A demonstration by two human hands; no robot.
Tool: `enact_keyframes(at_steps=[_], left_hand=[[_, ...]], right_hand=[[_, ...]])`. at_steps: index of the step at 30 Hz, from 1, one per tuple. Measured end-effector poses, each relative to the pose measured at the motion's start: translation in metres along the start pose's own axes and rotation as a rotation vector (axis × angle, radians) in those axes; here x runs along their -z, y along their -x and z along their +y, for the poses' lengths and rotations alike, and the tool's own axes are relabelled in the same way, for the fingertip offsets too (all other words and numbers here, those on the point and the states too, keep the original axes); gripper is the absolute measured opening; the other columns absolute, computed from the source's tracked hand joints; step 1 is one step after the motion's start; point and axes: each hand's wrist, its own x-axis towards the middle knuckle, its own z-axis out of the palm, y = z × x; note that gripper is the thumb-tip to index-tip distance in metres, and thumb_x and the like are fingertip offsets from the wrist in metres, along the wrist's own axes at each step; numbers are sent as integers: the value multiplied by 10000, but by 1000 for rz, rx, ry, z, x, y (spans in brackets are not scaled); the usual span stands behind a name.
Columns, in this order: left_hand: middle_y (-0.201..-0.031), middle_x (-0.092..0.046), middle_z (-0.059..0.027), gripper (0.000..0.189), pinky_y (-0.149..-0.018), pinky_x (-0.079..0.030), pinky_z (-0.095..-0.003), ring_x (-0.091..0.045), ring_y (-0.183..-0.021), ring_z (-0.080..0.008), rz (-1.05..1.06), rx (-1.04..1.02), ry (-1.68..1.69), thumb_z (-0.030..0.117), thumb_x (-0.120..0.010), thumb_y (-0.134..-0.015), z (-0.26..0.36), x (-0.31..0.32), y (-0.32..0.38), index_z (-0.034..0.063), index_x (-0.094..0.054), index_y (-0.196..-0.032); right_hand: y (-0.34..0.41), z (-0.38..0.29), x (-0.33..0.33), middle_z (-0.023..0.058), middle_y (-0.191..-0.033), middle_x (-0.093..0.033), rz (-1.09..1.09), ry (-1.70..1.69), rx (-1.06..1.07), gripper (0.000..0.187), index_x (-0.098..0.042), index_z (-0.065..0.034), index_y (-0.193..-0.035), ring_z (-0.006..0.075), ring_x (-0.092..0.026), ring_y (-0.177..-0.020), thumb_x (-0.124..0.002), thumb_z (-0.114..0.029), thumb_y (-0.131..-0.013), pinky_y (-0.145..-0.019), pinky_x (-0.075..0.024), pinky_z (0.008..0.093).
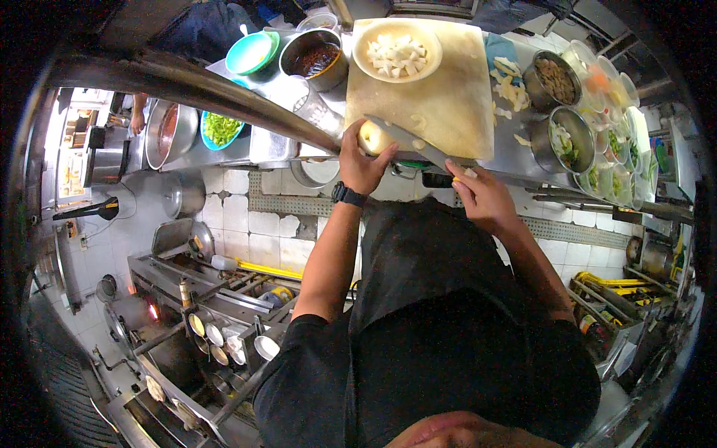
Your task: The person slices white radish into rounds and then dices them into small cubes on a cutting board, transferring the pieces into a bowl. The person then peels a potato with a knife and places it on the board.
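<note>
My left hand [358,171] grips a pale, peeled round fruit [375,138] at the near left edge of a worn cutting board [448,106]. In my right hand [486,196] is the handle of a kitchen knife [417,147]. Its broad blade slants up and left, with the tip beside the top of the fruit; whether it touches cannot be told. Small pale scraps cling to the blade. A cream bowl [436,60] on the far part of the board holds white chopped chunks [395,56]. A thin peeling [418,120] lies on the board.
Peelings [512,92] and a blue cloth [498,47] lie right of the board. Beyond are metal pots [582,162] and clear plastic cups [624,134]. Leftward stand a dark sauce pot [336,75] and a blue bowl of chopped greens [221,131]. A metal rail [224,103] crosses the counter's left side.
</note>
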Motion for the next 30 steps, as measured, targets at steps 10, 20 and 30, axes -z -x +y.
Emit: enact_keyframes(at_steps=[10,20,30], left_hand=[[-1225,-653,-242,722,-989,-516,-459,-640,-1143,-429,16,-20,8,169,-871,-719,5,-5,1,6,-542,-1340],[-1275,-626,-271,787,-1030,-493,-470,-617,-1186,-437,45,-65,32,263,-912,-767,-1,-8,11,-43,-510,-1371],[-1280,-606,-237,792,-1047,-482,-449,-604,-1197,-393,88,-32,-4,280,-912,-774,5,-8,7,-21,-498,-1378]], right_hand=[[7,-30,18,197,-1033,-641,-103,15,-41,430,-576,-224,-1484,392,-645,-957,-541,-296,-1061,-864,-529,489],[-33,-1,-22,251,-1076,-676,53,-176,-72,400,-618,-166,-1434,433,-658,-1026,-576,-267,-1049,-898,-523,490],[-2,-2,10,246,-1128,-695,31,-167,14,404,-630,-169,-1425,417,-680,-1001,-613,-228,-1026,-917,-530,453]])
